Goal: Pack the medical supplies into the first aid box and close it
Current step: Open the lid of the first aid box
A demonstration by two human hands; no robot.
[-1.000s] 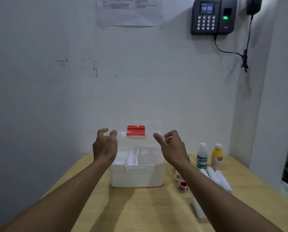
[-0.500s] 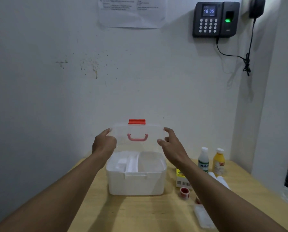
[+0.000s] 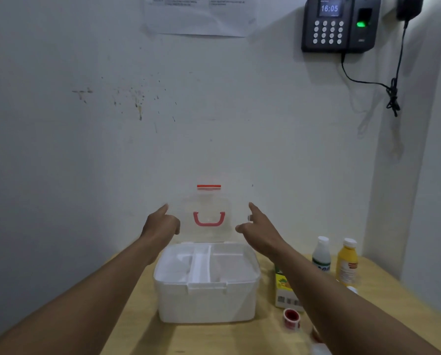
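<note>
The white first aid box (image 3: 206, 303) stands open on the wooden table (image 3: 134, 319), with a divided tray showing inside. Its clear lid (image 3: 209, 201), with a red handle and red latch, is raised upright against the wall. My left hand (image 3: 160, 226) grips the lid's left edge and my right hand (image 3: 263, 231) grips its right edge. To the right of the box are a white bottle (image 3: 322, 254), a yellow bottle (image 3: 346, 262), a small yellow-green carton (image 3: 282, 285) and a red tape roll (image 3: 292, 317). My right arm hides other supplies.
The wall is right behind the box and another wall closes the right side. A keypad device (image 3: 339, 24) with a hanging cable is mounted high on the right. The table's right edge lies just past the bottles.
Both hands have swung the lid up and back from nearly flat to upright. The view has moved closer to the box.
</note>
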